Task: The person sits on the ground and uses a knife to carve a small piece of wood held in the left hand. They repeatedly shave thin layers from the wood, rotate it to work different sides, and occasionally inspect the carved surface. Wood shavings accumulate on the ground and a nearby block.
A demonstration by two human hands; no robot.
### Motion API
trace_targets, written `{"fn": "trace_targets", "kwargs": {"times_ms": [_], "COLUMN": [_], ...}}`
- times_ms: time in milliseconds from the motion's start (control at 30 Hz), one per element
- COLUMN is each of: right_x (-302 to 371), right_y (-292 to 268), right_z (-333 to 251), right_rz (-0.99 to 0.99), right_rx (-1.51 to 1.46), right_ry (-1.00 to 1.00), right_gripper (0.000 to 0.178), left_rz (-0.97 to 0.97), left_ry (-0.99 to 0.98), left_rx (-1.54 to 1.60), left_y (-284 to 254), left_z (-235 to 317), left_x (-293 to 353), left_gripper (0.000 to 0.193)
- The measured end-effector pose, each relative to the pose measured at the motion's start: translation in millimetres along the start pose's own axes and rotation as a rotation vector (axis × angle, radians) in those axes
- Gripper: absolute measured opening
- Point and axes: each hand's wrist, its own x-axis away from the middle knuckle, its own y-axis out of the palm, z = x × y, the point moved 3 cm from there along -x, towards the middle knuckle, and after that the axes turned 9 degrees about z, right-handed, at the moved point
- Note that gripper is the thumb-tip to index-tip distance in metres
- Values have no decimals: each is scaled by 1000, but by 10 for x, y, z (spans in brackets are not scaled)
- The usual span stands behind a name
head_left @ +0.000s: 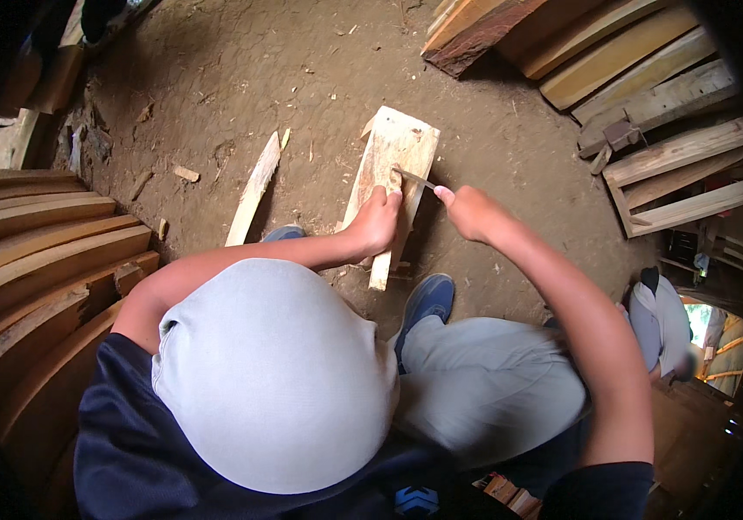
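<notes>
Clenched around a narrow strip of pale wood, our left grip leaves its upper end poking out past the thumb, while our right grip is wrapped round a slim knife, the handle hidden in the fist. Around us spreads the brown dirt floor, with stacked planks along our left and more timber at the upper right. We crouch low in pale grey trousers. Beyond our knees a broad pale board slants away, and the strip lies in front of it; whether the two touch we cannot tell. Left of it, well apart, a pointed slat rests on the dirt. Our blue shoe is planted near the strip's lower end. Smaller again, the knife's blade reaches the strip's upper end, and farther left lies a wood chip.
</notes>
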Motion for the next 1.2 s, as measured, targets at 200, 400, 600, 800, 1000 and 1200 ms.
{"fn": "trace_targets", "kwargs": {"times_ms": [200, 400, 600, 800, 1000, 1200], "right_x": [-170, -127, -7, -33, 17, 44], "right_y": [222, 79, -183, -119, -112, -149], "right_z": [-41, -106, -15, 67, -34, -283], "right_rz": [51, -10, -91, -32, 39, 94], "right_rx": [-51, -40, -28, 127, 197, 247], "right_ry": [69, 46, 88, -13, 40, 75], "right_gripper": [60, 62, 66, 65, 59, 54], "left_rz": [-55, -53, -25, -100, 37, 41], "left_ry": [-51, -50, 36, -30, 20, 22], "left_rx": [68, 59, -10, 13, -79, -85], "left_y": [1, 10, 23, -21, 49, 65], "left_z": [74, 80, -32, 124, 4, 130], "left_x": [44, 86, 24, 118, 56, 119], "left_gripper": [42, 43, 39, 43, 38, 45]}}
